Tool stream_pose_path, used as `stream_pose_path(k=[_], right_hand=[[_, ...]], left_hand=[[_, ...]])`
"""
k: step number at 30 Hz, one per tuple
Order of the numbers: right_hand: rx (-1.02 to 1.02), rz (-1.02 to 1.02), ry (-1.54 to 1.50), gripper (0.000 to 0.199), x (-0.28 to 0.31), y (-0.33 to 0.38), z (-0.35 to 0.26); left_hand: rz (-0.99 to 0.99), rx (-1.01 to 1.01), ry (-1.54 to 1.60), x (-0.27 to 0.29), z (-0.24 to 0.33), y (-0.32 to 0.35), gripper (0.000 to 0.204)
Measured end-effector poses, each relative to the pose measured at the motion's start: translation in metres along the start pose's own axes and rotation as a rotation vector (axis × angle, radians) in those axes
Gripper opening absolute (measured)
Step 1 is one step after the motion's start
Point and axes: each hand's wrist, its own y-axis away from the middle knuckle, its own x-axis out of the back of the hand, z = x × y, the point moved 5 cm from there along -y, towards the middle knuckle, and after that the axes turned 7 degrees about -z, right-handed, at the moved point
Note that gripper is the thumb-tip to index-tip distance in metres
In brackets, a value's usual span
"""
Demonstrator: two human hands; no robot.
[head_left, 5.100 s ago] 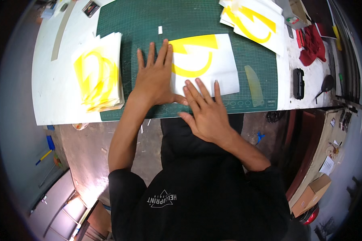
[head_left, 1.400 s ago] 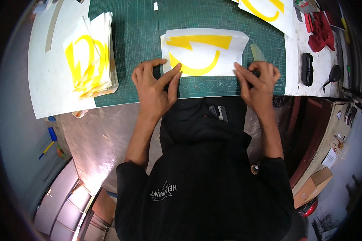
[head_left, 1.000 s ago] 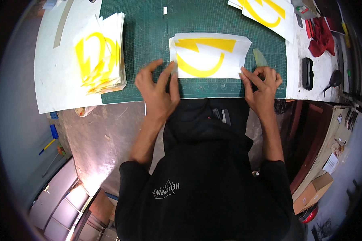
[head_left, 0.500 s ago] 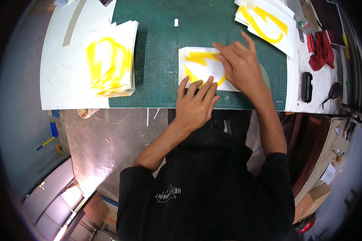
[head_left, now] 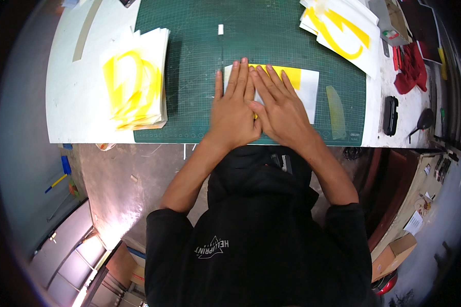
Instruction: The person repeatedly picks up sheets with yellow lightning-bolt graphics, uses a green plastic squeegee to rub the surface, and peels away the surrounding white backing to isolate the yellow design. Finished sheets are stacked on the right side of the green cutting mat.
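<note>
A white sheet with a yellow graphic lies on the green cutting mat close to the table's front edge. My left hand rests flat over the sheet's left side, fingers stretched away from me. Beside it, my right hand lies flat on the sheet's middle, its thumb meeting the left hand. Between them they cover much of the yellow graphic. To the right of the sheet is a translucent, curved-edged flat piece.
A stack of yellow-printed sheets stands at left; more such sheets lie at far right. A small white piece is on the mat. At right are a black case, a red cloth and a grey box.
My right hand has come down from its raised, bent-finger pose to lie flat on the sheet. My left hand has moved up the sheet and straightened. The translucent piece now shows more fully.
</note>
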Motion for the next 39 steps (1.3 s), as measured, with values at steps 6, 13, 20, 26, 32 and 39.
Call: stream_pose_path(k=[6, 13, 20, 26, 32, 39], right_hand=[[-0.205, 0.03, -0.029, 0.06, 0.037, 0.05, 0.049], [-0.744, 0.315, 0.099, 0.037, 0.065, 0.141, 0.077], [-0.811, 0.302, -0.244, 0.04, 0.051, 0.122, 0.067], [-0.695, 0.2, -0.001, 0.035, 0.046, 0.127, 0.039], [-0.803, 0.174, -0.117, 0.025, 0.061, 0.15, 0.059], [-0.502, 0.514, -0.536, 0.026, 0.061, 0.075, 0.042]], left_hand=[[0.004, 0.006, 0.026, 0.003, 0.001, 0.002, 0.095], [0.013, 0.062, -0.037, -0.003, 0.009, 0.017, 0.095], [0.007, 0.052, -0.016, -0.001, 0.008, 0.015, 0.095], [0.02, 0.051, 0.001, -0.004, 0.008, 0.014, 0.095], [0.01, 0.054, 0.008, -0.001, 0.008, 0.017, 0.097], [0.038, 0.039, 0.016, 0.004, 0.009, 0.016, 0.1]])
